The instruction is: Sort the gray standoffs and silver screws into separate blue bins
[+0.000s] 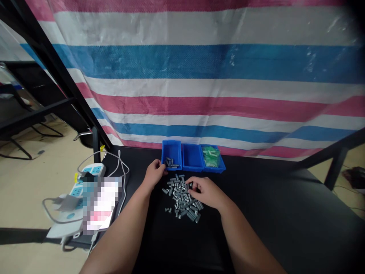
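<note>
A loose pile of metal screws and cylindrical metal pieces (182, 199) lies on the black tabletop. Over its right side, my right hand (204, 190) is closed with curled fingers, the tips down among the pieces; what they pinch is too small to make out. My left hand (155, 173) is closed at the front left corner of the left blue bin (172, 145), gripping its edge. Several dark metal pieces (172, 163) lie in that bin. The middle blue bin (192, 154) stands beside it, and the right blue bin (222, 167) holds green-tinted plastic packets (211, 156).
On the left of the black table (270, 213) are a white power strip (76, 192), loose white cables (124, 190) and a phone with a blurred screen (104, 203). A striped plastic sheet (199, 87) hangs behind the bins. Dark frame bars (82, 121) rise at the left.
</note>
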A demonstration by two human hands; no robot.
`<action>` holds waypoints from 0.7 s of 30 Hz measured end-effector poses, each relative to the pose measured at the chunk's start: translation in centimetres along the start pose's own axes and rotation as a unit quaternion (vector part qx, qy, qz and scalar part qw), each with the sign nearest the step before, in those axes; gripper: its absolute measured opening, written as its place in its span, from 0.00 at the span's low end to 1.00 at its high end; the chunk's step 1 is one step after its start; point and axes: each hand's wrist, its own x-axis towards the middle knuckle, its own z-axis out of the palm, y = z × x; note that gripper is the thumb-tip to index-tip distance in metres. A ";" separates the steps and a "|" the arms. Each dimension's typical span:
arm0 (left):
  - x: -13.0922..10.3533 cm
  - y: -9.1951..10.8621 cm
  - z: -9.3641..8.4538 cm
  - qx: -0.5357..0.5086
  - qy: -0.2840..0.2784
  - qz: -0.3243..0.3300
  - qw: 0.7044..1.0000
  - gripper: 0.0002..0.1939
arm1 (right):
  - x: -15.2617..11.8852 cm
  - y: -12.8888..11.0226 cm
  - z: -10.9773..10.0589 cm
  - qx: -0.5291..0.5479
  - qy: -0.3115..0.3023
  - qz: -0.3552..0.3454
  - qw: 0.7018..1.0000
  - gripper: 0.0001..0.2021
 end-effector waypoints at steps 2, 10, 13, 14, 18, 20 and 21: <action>0.0 -0.1 0.0 0.004 0.000 0.000 1.000 0.09 | 0.1 -0.6 0.3 -0.013 -0.003 -0.003 1.000 0.09; -0.2 0.2 0.0 0.014 0.000 -0.003 1.000 0.10 | 0.3 -0.9 0.9 -0.035 0.008 0.004 0.999 0.05; -0.1 0.1 0.0 0.016 0.003 -0.006 1.000 0.11 | 0.2 -0.5 0.4 -0.018 0.020 0.005 1.000 0.05; 0.0 0.1 -0.1 0.017 0.004 -0.005 1.000 0.11 | 0.1 -0.2 0.1 -0.009 0.025 0.008 1.000 0.04; 0.1 -0.2 -0.1 0.012 0.001 -0.002 1.000 0.10 | -1.0 1.2 -1.7 0.045 -0.034 0.035 0.998 0.04; 0.1 -0.1 -0.2 0.008 -0.002 -0.005 1.000 0.10 | -1.5 1.8 -2.4 0.061 -0.099 0.061 0.991 0.07; 0.0 0.0 -0.1 0.006 -0.001 -0.007 1.000 0.10 | -1.7 2.0 -2.7 0.058 -0.121 0.075 0.988 0.09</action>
